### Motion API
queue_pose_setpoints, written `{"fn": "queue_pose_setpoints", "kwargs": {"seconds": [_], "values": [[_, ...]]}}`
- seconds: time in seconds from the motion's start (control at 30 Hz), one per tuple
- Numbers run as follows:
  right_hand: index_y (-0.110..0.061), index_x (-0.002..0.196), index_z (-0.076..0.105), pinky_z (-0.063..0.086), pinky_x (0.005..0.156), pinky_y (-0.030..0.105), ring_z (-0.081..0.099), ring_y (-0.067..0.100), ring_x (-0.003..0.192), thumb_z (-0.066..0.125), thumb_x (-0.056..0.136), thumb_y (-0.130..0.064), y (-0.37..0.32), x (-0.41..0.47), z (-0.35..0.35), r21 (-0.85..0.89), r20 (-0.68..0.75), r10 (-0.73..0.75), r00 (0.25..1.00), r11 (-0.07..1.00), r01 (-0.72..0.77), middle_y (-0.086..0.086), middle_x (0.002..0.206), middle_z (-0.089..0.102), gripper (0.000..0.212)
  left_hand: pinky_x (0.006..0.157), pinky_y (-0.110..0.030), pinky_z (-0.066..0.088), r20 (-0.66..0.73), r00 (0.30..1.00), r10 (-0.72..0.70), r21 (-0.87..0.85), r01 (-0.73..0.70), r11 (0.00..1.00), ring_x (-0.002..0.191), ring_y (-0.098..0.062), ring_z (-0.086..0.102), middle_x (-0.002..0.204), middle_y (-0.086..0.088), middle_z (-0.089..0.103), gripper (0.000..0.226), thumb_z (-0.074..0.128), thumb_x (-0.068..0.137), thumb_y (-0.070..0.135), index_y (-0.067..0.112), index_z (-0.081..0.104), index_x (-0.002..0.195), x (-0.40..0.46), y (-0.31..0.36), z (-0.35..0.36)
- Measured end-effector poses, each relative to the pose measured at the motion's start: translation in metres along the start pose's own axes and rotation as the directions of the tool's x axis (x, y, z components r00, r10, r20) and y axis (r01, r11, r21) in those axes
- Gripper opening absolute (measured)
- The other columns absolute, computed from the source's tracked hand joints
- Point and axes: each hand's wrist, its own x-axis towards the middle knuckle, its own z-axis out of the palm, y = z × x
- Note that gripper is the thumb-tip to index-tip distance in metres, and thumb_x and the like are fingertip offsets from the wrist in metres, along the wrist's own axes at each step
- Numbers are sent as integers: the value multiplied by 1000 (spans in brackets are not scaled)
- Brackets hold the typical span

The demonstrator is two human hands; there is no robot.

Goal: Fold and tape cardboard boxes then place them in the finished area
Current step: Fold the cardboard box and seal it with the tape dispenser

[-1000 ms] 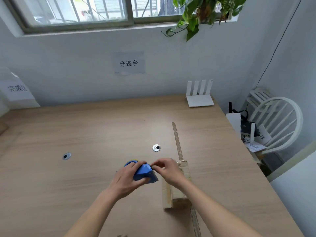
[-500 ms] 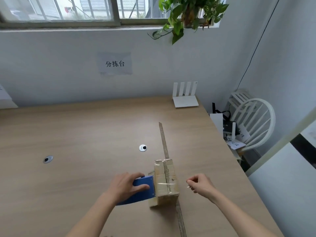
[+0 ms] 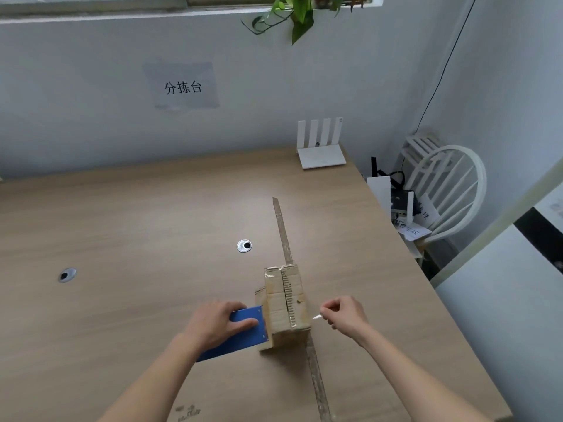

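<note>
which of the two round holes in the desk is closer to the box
The right-hand desk hole, just beyond and left of the cardboard box. The other hole sits far off toward the desk's left side.

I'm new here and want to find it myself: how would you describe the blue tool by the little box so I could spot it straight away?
Start at the wooden table and look to its near edge, where a small cardboard box stands. Pressed against the box's left side, under the left hand, lies the blue tape dispenser. It is the only bright blue thing there.
</note>
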Motion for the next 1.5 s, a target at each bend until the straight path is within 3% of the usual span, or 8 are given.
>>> {"fn": "queue_pose_setpoints", "kwargs": {"seconds": [0.47,0.63,0.8,0.9,1.0,1.07,1.23,1.5], "values": [[-32,70,71,57,83,28,69,11,79,74,86,-29,26,12,46,-67,24,109,994,992,-107,-12,77,73,17,61,-29,42,69,996,-49,155,38,987,80,-11,62,94,13,69,64,36,78,85,39,65,112,17,-5,36],[-24,101,79,52,95,29,68,16,107,72,92,-28,34,16,81,13,-31,155,987,988,-154,-2,110,76,13,65,-32,46,64,994,-83,210,68,975,81,-15,63,92,9,70,64,35,80,85,38,65,111,22,-11,52],[-21,160,23,35,113,29,40,24,145,68,95,-29,24,19,67,-100,-80,149,986,983,-157,4,159,40,79,68,-31,49,91,993,-69,212,49,976,83,-17,64,96,10,71,64,37,79,85,38,65,112,29,-10,46],[-20,162,14,25,118,28,29,20,151,56,102,-31,4,12,78,-8,-139,-43,989,999,42,1,167,24,74,69,-33,49,107,993,-56,195,34,980,86,-17,65,100,9,72,66,36,79,86,40,64,116,29,-7,45],[-20,157,-23,16,123,36,7,21,156,59,95,-54,-10,0,112,-17,65,-37,997,999,38,5,169,-9,109,69,-33,47,103,993,-54,194,33,980,88,-18,66,102,8,72,68,36,78,87,40,64,119,25,-7,48],[-22,144,-43,22,122,39,13,26,155,59,89,-63,-9,-2,126,-173,44,-6,999,985,14,12,168,-14,122,67,-33,44,97,994,-56,175,38,984,88,-18,66,103,8,73,69,36,78,87,41,63,121,23,-9,48],[-24,144,-44,40,107,46,30,28,147,59,88,-64,-13,6,117,-280,98,3,995,960,25,6,166,-1,124,64,-31,39,135,989,-61,121,45,992,90,-16,64,105,10,72,64,39,79,85,42,61,121,16,-22,35],[-26,145,-43,42,107,48,32,30,145,61,88,-65,-16,5,111,-281,137,-18,990,958,56,4,164,2,125,65,-33,41,139,984,-108,263,68,962,87,-21,65,98,4,72,61,41,77,78,33,66,109,13,-31,31]]}}
